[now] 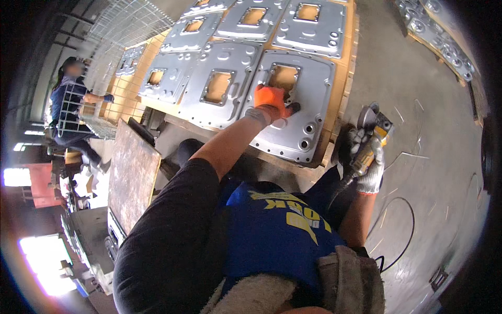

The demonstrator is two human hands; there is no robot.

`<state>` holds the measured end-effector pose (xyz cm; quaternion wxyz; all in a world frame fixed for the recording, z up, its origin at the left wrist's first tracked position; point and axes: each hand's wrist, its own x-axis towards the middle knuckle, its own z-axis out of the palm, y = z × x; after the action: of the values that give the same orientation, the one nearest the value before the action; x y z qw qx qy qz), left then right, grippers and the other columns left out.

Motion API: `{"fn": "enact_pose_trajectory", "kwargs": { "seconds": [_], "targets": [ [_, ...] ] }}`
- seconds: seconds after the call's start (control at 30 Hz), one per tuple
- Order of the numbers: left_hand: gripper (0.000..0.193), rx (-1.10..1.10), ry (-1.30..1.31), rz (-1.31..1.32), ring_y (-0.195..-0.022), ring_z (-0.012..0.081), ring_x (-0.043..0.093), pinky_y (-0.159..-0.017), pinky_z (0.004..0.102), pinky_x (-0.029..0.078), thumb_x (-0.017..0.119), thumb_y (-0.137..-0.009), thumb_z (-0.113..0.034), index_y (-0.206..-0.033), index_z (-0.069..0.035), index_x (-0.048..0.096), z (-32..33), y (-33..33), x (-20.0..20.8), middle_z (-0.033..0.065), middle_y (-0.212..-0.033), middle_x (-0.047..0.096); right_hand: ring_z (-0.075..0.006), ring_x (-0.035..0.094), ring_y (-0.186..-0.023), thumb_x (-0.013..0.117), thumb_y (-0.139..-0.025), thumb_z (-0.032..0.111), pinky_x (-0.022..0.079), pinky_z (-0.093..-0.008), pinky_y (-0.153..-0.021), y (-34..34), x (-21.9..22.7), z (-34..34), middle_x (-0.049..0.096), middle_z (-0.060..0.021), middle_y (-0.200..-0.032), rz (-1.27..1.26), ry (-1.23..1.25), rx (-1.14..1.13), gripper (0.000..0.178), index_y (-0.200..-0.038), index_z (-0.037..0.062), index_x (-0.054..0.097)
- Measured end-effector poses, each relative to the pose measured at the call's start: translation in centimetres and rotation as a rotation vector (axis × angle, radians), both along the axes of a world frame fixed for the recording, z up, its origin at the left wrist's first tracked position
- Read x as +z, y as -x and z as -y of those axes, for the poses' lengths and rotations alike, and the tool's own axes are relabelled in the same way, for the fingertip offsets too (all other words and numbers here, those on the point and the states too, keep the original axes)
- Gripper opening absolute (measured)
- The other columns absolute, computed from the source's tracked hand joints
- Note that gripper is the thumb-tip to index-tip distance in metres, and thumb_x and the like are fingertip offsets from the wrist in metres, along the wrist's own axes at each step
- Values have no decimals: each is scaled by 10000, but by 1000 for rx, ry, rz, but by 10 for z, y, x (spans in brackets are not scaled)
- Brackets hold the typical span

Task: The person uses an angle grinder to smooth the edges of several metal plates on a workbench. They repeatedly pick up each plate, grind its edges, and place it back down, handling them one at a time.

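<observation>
Left hand (273, 102), grip unclear from here, touches near metal plate (314, 94): likely heavy, stiff, best rim-held. Right hand (370, 157) clasps grinder (383, 132).

Metal plates (308, 99) on cardboard-topped pallet (342, 78)

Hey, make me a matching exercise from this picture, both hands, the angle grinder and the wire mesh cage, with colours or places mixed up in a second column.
Column one
1. Left hand
2. Right hand
3. Angle grinder
4. Wire mesh cage

Column two
A. At the picture's upper left
B. Yellow and black
C. In an orange glove, over a grey metal plate
D. In a white glove

Right pairs: 1-C, 2-D, 3-B, 4-A
</observation>
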<state>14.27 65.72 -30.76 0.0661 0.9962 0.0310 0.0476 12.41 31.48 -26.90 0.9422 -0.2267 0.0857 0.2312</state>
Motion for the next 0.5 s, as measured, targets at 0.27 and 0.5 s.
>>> {"fn": "enact_pose_trajectory", "kwargs": {
  "seconds": [0.27,0.5],
  "targets": [
    [465,-23,-148,-317,-767,296,666,-661,385,487,676,-559,-600,-751,-180,730,-11,-15,-1,79,-760,694,-254,599,-954,582,-931,193,561,-362,-787,9,-9,10,584,-144,-1116,-23,-131,22,416,-1285,10,462],
    [496,-70,-189,-272,-819,281,627,-772,424,365,596,-657,-641,-825,-193,729,16,3,26,44,-830,691,-225,618,-796,619,-915,260,561,-346,-691,11,1,-10,610,-120,-1057,-94,80,-62,439,-1268,35,487]
  ]
}}
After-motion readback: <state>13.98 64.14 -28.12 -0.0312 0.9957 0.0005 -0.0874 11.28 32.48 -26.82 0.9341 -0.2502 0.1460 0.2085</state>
